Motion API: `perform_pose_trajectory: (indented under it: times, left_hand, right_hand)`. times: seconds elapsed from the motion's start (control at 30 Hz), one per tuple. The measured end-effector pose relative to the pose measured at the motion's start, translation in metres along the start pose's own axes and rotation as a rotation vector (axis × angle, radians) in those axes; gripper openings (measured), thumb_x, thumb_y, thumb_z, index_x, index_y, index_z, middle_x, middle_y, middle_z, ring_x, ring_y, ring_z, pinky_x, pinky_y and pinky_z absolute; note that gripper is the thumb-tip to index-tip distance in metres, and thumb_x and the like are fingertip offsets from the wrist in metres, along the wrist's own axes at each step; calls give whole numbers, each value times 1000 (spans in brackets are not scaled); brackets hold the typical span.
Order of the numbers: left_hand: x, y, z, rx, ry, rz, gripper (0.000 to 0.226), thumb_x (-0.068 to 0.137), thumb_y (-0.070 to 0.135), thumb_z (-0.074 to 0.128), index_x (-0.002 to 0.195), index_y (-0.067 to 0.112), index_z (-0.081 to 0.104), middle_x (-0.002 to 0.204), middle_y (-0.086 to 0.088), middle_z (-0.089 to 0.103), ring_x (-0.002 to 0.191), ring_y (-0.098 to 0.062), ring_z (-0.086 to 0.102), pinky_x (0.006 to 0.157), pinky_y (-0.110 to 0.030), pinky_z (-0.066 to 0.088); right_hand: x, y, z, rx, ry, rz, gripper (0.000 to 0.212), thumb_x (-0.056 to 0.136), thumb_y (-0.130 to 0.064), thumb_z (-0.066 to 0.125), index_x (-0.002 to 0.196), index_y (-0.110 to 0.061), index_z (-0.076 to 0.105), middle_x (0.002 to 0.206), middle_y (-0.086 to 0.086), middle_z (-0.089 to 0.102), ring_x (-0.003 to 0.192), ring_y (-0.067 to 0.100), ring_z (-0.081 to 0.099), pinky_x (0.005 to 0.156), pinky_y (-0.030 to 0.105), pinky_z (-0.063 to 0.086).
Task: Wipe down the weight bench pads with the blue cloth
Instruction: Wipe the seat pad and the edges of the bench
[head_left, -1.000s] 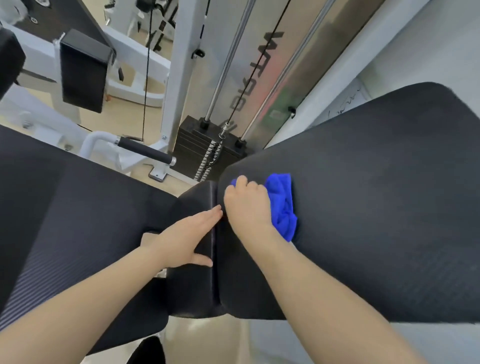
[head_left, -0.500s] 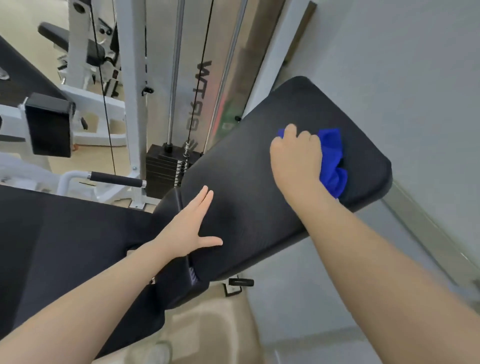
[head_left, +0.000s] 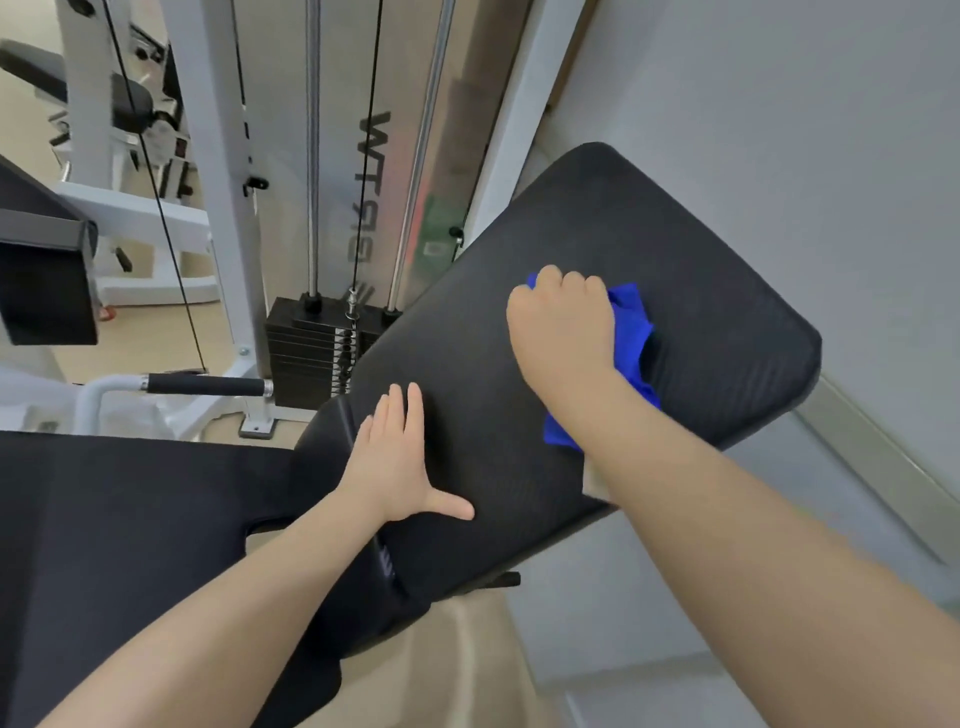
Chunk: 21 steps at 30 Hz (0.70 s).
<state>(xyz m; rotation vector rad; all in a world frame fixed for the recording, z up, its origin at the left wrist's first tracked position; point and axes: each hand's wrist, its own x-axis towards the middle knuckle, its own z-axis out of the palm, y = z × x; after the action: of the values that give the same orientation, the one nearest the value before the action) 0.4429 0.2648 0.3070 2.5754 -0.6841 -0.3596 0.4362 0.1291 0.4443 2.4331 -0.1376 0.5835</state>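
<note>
A black textured back pad (head_left: 701, 260) of the weight bench slants up to the right. My right hand (head_left: 563, 332) grips the bunched blue cloth (head_left: 631, 332) and presses it on the pad's middle; part of the cloth pokes out under my wrist. My left hand (head_left: 397, 460) lies flat on the pad's lower end, fingers straight and thumb spread, beside the gap to the black seat pad (head_left: 130, 519) at the lower left.
A black weight stack (head_left: 311, 343) with chrome guide rods and a cable stands behind the bench. A white frame post (head_left: 218, 182) and a black-gripped handle (head_left: 208, 385) are at the left. A grey wall (head_left: 805, 104) runs close along the right.
My right hand has slid the cloth from the pad's lower end up the pad, then slightly back toward its middle. My left hand moved from the seat pad's end onto the back pad.
</note>
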Motion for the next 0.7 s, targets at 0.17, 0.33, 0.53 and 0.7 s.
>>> perform_pose_trajectory:
  times: [0.17, 0.33, 0.53, 0.7]
  left_hand:
    - [11, -16, 8, -199, -37, 45, 146, 43, 69, 76, 146, 7, -6, 157, -11, 4, 144, -25, 11, 115, -40, 20]
    - [14, -62, -1, -383, -129, 165, 122, 54, 53, 82, 148, 23, 10, 155, 8, 19, 142, -14, 20, 117, -39, 24]
    - [8, -91, -21, -184, -181, 210, 126, 63, 47, 80, 148, 12, -6, 158, 0, -1, 146, -16, 1, 119, -33, 10]
    - [27, -57, -51, -149, -75, 322, 126, 66, 46, 78, 146, 9, -11, 158, -4, -8, 146, -17, -2, 118, -28, 5]
  right_hand:
    - [3, -35, 27, -34, 67, 109, 28, 58, 9, 15, 54, -15, 28, 52, -3, 46, 49, 18, 23, 48, 26, 22]
    - [-25, -108, 36, 160, -182, -19, 33, 75, 3, 33, 74, -18, 59, 75, 3, 59, 60, 18, 53, 55, 29, 39]
    - [-29, -112, 20, 269, -498, -218, 21, 80, -6, 59, 100, -11, 56, 107, 9, 53, 91, 27, 52, 71, 34, 37]
    - [35, 17, -12, -75, -138, 205, 26, 54, -2, 68, 76, -15, 61, 83, 6, 62, 64, 24, 52, 61, 31, 41]
